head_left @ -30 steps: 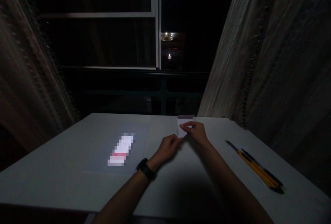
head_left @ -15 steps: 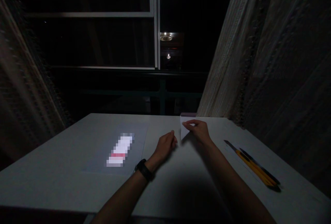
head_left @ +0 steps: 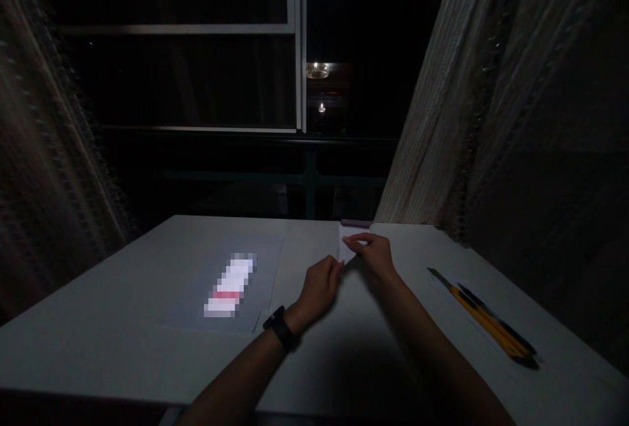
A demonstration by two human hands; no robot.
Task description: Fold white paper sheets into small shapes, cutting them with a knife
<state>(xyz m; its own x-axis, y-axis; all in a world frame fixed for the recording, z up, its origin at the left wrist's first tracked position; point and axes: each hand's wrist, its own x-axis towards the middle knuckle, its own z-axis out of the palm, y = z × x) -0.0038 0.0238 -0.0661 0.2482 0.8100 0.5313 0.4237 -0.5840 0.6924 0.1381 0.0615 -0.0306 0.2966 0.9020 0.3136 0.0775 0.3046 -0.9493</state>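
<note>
A small piece of white paper (head_left: 346,253) is at the far middle of the table, with a mauve strip (head_left: 356,223) along its far edge. My right hand (head_left: 376,255) pinches the paper between thumb and forefinger from the right side. At the paper's near left corner, my left hand (head_left: 320,287) has its fingers closed, the tips meeting that corner; a black watch is on this wrist. Part of the paper is hidden behind my right hand.
Left of my hands, a glowing blurred phone screen (head_left: 230,285) lies on a pale sheet (head_left: 263,282). A yellow-handled cutter (head_left: 484,321) lies on the right, beside a dark slim tool (head_left: 506,328). Curtains (head_left: 422,105) flank the dark window behind the white table (head_left: 108,347).
My left hand has moved slightly right and forward, from apart to the paper's near corner. The paper has tilted lower, and my right hand has shifted slightly left while still pinching it.
</note>
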